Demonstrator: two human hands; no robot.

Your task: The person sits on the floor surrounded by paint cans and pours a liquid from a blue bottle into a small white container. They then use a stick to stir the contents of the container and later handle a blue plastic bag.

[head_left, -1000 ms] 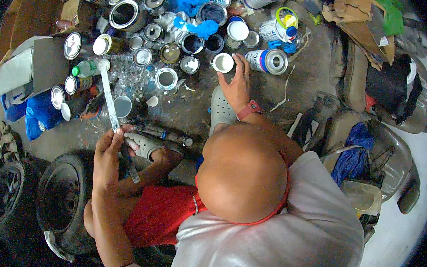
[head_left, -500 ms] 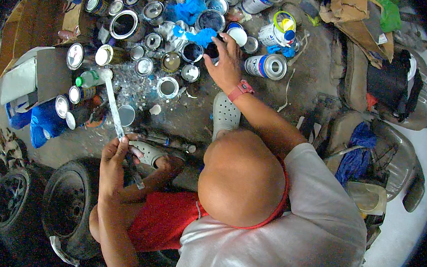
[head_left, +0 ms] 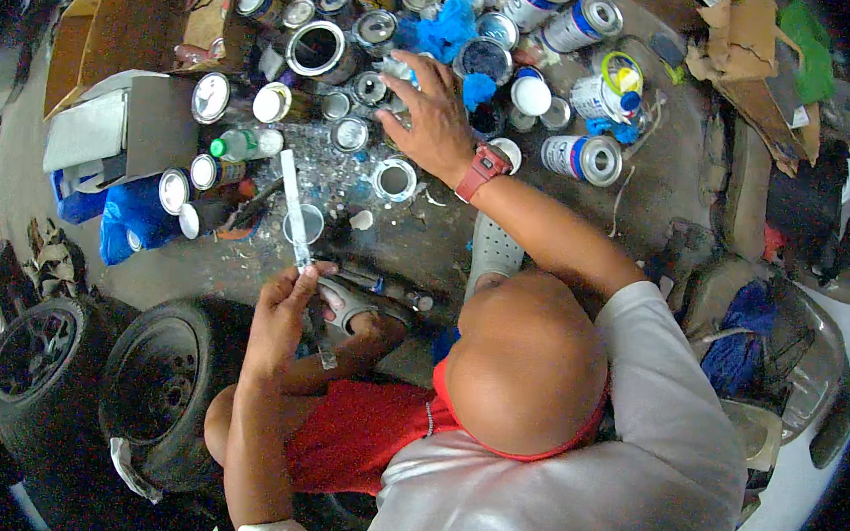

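My left hand (head_left: 285,304) grips a long, flat, pale stick (head_left: 292,195), smeared with whitish paint, near its lower end. The stick points up and away, its shaft crossing in front of a greyish cup (head_left: 311,223) on the floor. My right hand (head_left: 431,116), a red watch on its wrist, hovers with fingers spread over the crowded paint cans and hides some of them. Nothing shows in its grasp. Near its fingertips are a small open can (head_left: 369,87) and a silver-lidded can (head_left: 349,135). An open can with a pale rim (head_left: 394,179) stands nearer to me.
Cardboard boxes (head_left: 164,30) stand at far left, with a green-capped bottle (head_left: 235,144) nearby. Wheels with tyres (head_left: 162,375) are at near left. Blue cloth (head_left: 449,30) lies among the cans. A white can (head_left: 583,159) lies at right, near torn cardboard (head_left: 750,71).
The view has shifted left, so the scene sits further right. My right hand has moved left across the cans, away from the blue cloth. The left hand still holds the stick, now more upright.
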